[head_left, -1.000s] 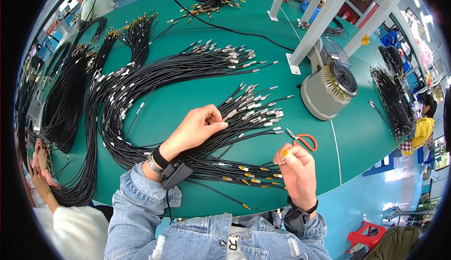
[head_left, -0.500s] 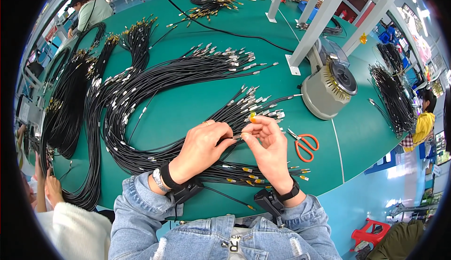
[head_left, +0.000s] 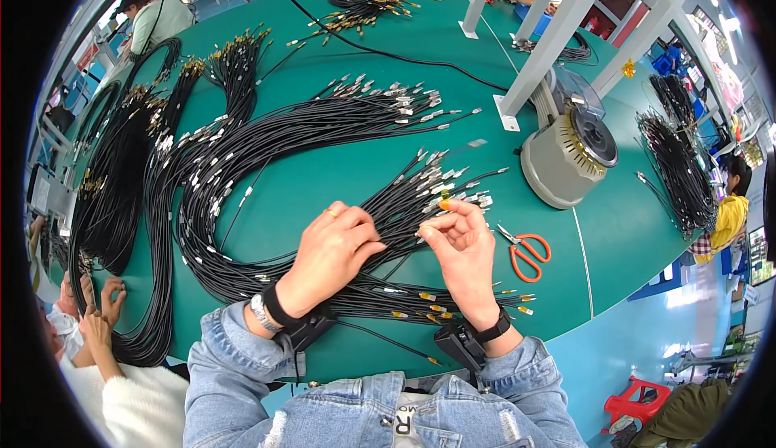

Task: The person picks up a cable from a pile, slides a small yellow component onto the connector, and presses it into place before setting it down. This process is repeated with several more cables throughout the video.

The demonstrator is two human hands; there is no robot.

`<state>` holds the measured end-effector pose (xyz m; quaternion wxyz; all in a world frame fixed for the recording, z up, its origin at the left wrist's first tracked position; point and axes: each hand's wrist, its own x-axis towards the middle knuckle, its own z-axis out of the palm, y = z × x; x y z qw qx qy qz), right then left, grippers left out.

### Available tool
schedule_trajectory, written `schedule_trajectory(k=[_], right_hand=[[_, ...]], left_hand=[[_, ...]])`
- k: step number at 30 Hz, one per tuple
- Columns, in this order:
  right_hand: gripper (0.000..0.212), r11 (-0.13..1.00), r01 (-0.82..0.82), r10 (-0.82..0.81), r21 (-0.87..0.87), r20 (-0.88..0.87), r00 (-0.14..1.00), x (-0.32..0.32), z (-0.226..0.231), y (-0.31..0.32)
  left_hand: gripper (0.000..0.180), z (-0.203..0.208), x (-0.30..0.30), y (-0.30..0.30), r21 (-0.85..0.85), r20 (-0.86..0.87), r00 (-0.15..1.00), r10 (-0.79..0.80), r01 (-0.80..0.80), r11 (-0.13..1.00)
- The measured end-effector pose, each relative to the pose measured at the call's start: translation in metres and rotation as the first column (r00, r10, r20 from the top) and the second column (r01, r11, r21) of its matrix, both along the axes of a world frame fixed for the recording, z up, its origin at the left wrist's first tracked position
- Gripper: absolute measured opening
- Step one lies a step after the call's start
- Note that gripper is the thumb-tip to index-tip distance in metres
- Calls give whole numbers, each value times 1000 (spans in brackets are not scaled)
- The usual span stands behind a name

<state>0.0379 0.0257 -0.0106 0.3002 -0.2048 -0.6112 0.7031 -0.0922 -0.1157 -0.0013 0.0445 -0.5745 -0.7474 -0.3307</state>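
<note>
My left hand is closed over a thick bundle of thin black cables on the green table; whatever its curled fingers hold is hidden. To its right, apart from it, my right hand pinches something too small to make out between thumb and forefinger. One of its fingertips wears a yellow cover. Just beyond the hands, many cable ends with white tags and metal tips fan out. A blurred pale tag shows beyond them. Yellow-tagged ends lie below my hands.
Orange-handled scissors lie right of my right hand. Farther right stands a round beige machine beside grey metal posts. More black cable bundles cover the left side. A co-worker's hands are at the lower left edge.
My left hand has moved left, away from the right hand, which keeps its pinch nearly in place. A tagged cable end has shifted and blurred. The co-worker's hands at lower left have moved.
</note>
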Motion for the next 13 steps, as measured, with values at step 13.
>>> schedule_trajectory(k=[13], right_hand=[[39, 998, 28, -30, -56, -31, 999, 7, 0, 2]], left_hand=[[15, -6, 17, 26, -10, 339, 940, -22, 27, 1000]])
